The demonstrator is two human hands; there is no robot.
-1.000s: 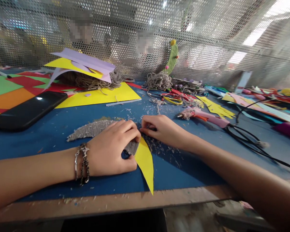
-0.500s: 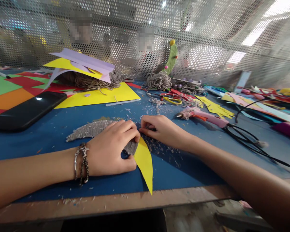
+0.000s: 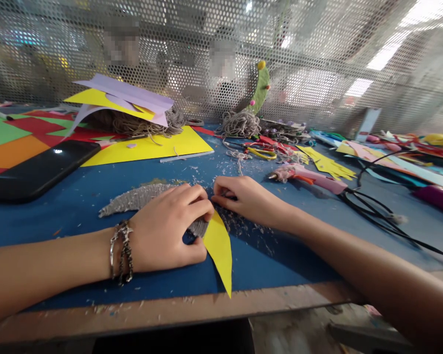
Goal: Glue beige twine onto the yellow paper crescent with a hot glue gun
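Observation:
A yellow paper crescent [image 3: 220, 241], its left part wound in grey yarn [image 3: 129, 199], lies on the blue table top. My left hand [image 3: 170, 228] is over its middle, with thumb and fingers closed around the yarn-wound section. The bare yellow point sticks out to the right of the thumb, toward the table's front edge. Close to the fingertips of that hand, my right hand [image 3: 251, 199] is closed in a pinch. Whatever it holds is hidden or too thin to make out. Small yarn scraps are scattered around both hands.
A pink glue gun [image 3: 310, 178] and its black cable [image 3: 384, 221] lie to the right. A black phone [image 3: 40, 169] rests at the left. Behind are yellow card [image 3: 184, 145], grey yarn [image 3: 239, 123], yellow-handled scissors [image 3: 262, 153], a green crescent [image 3: 260, 91] and a perforated metal screen [image 3: 317, 88].
Both hands keep practically the same pose and grip. The whole view has shifted very slightly; the crescent stays in my left hand.

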